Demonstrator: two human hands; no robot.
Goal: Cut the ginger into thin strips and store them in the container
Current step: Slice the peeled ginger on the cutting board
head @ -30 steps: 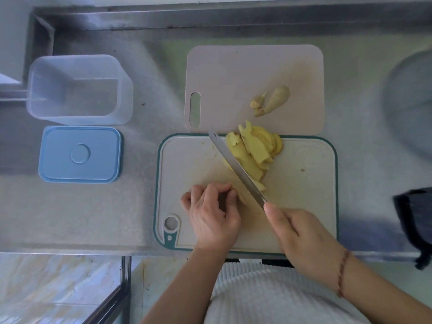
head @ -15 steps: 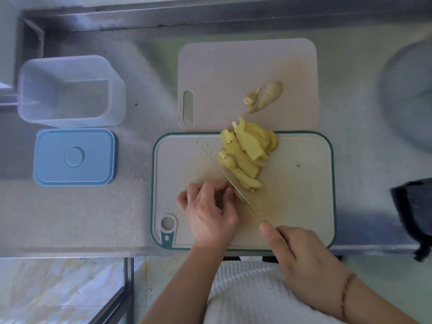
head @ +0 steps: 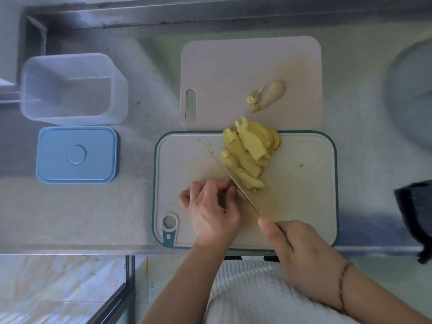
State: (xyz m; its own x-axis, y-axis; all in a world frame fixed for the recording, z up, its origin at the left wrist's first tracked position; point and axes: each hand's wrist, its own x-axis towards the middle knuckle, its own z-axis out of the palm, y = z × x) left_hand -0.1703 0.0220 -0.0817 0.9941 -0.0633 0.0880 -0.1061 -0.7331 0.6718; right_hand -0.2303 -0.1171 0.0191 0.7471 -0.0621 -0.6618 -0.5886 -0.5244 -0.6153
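A person stands at a shiny metal counter (head: pixel 93 206). In front of them lies a white cutting board with a green edge (head: pixel 304 183). The right hand (head: pixel 301 251) is curled tight around the handle of a knife (head: pixel 233 178), with the thumb laid along the top. The thin blade slants up and to the left across the board. Just beside the blade, on its right, sits a pile of yellow ginger slices (head: pixel 247 155), reaching the far edge of the board.

The left hand (head: pixel 212 211) rests on the board right next to the blade, with its fingers bent and bunched together. I cannot tell if it is pinching a bit of ginger under them.

Behind lies a pink cutting board (head: pixel 233 71) with an uncut ginger piece (head: pixel 268 94) on it. Far to the left stands a clear container (head: pixel 70 90), open on top. Its blue lid (head: pixel 76 155) lies flat on the counter just in front of it. I can see no words or labels on anything.
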